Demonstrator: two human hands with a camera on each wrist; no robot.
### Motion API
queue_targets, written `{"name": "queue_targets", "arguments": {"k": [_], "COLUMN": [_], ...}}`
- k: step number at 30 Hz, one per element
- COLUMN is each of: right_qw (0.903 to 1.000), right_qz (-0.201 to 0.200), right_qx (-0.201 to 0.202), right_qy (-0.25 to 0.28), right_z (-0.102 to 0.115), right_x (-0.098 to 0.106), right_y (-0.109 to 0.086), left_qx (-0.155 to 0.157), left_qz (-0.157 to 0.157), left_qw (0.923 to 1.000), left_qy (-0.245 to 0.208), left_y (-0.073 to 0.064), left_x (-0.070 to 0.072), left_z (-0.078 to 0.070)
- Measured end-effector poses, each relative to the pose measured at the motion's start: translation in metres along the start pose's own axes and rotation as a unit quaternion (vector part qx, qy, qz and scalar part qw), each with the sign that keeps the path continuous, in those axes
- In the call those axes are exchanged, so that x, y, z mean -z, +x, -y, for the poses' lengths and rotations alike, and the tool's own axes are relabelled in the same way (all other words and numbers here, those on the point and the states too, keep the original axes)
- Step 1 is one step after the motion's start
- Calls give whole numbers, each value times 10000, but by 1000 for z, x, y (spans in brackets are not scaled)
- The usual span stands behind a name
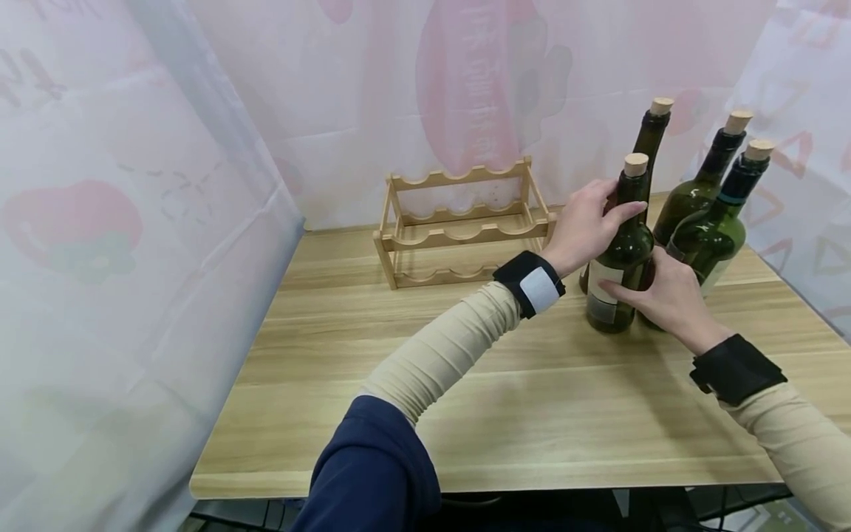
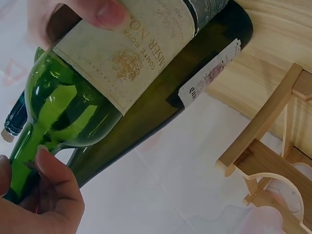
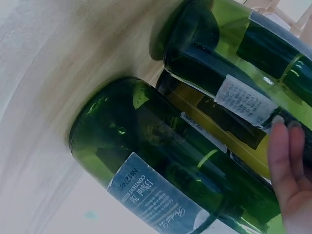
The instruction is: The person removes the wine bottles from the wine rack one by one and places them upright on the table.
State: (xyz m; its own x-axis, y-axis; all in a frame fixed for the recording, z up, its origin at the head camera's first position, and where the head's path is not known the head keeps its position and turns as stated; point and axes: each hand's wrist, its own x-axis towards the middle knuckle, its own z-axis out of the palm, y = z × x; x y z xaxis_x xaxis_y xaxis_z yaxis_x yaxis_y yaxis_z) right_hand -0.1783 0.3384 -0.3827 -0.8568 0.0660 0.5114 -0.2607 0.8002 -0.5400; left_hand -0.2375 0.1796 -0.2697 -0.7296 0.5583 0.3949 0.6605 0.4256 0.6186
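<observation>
The nearest green wine bottle (image 1: pixel 628 250) stands upright on the table, with a cork in its neck and a cream label. My left hand (image 1: pixel 588 225) holds it around the neck and shoulder, its fingertips partly behind the glass. Lower down, my right hand (image 1: pixel 673 295) grips the body, thumb over the label and fingers hidden behind. In the left wrist view the label (image 2: pixel 122 58) faces the camera, with the right thumb on it. Right wrist view: the fingers (image 3: pixel 280 151) touch the bottle near a small white back label (image 3: pixel 246 101).
Three other corked wine bottles stand close by: a dark one (image 1: pixel 651 140) behind and two green ones (image 1: pixel 688 203), (image 1: pixel 714 233) to the right. A wooden bottle rack (image 1: pixel 465 238) sits left of the hands. Printed curtains enclose the wooden table (image 1: pixel 399 347).
</observation>
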Motion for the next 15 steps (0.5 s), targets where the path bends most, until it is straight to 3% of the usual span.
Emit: {"name": "queue_targets", "arguments": {"k": [11,15], "right_qw": [9961,9955], "right_qz": [-513,-501], "right_qx": [-49,-160], "right_qy": [-710,-787], "right_z": [-4,-5], "right_x": [3,4], "right_y": [-10,-12], "left_qx": [-53,-34], "left_qz": [242,247], "left_qw": [9997,9996], "left_qy": [63,145], "left_y": [10,13], "left_x": [-11,-15], "left_z": [-9,-11]}}
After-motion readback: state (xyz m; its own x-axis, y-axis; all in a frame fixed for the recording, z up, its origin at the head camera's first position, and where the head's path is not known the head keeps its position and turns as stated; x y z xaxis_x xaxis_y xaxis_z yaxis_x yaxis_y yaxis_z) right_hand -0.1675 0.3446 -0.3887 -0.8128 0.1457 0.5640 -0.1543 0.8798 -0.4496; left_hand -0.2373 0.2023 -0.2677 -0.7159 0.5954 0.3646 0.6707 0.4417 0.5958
